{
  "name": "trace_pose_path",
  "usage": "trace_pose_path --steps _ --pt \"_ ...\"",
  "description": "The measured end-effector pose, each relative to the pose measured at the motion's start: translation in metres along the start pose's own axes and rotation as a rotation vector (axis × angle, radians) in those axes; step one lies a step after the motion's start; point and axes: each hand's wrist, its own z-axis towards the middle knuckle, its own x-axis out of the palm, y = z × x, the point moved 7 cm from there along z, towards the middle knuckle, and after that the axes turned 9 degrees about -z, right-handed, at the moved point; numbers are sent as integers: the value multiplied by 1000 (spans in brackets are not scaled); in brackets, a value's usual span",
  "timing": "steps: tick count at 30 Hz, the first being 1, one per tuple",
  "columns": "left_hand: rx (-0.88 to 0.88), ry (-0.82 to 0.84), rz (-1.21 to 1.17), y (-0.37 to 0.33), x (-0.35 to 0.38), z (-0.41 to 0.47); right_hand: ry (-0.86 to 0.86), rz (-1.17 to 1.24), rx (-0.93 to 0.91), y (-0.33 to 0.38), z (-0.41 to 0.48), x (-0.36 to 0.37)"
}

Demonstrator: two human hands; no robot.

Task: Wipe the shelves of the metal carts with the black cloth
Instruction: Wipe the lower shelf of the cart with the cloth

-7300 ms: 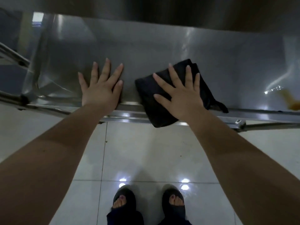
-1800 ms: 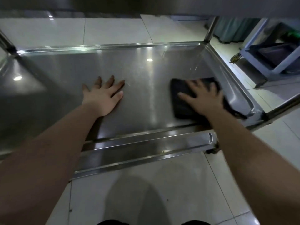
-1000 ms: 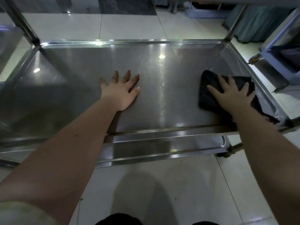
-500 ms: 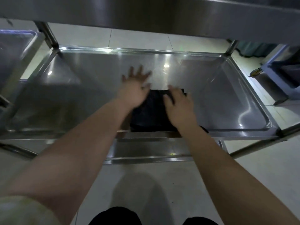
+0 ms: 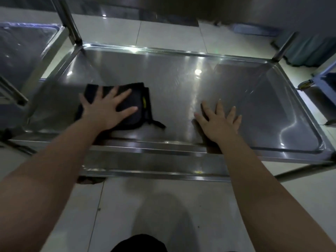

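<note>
Nearest me, below the front rim, the edge of the cart's lower shelf (image 5: 145, 165) shows. Above it, on the middle shelf (image 5: 172, 79), my right hand (image 5: 220, 121) lies flat on bare steel with its fingers spread, holding nothing. I judge it props me as I lean in. My left hand (image 5: 107, 110) presses flat, fingers straight, on the folded black cloth (image 5: 137, 120). The cloth sits left of centre near the front rim, so the palm's weight drives the wipe. Farther off, at left, stands a neighbouring cart (image 5: 23, 46). Half a second ago both hands met on the cloth mid-shelf, and a second ago the right hand worked it at the right end. It has changed hands.
</note>
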Motion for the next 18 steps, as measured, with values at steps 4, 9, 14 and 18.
trace_pose_path --steps 4,9,14,18 --pt "-81 30 -2 40 -4 -13 -63 -110 21 5 -1 4" --pt "181 49 -1 -99 29 -27 -68 -122 27 5 -1 4" --pt "286 76 -11 -133 40 -37 -69 -101 10 1 -2 5" --pt "119 11 -24 -16 13 -23 -79 -84 -5 2 -1 4"
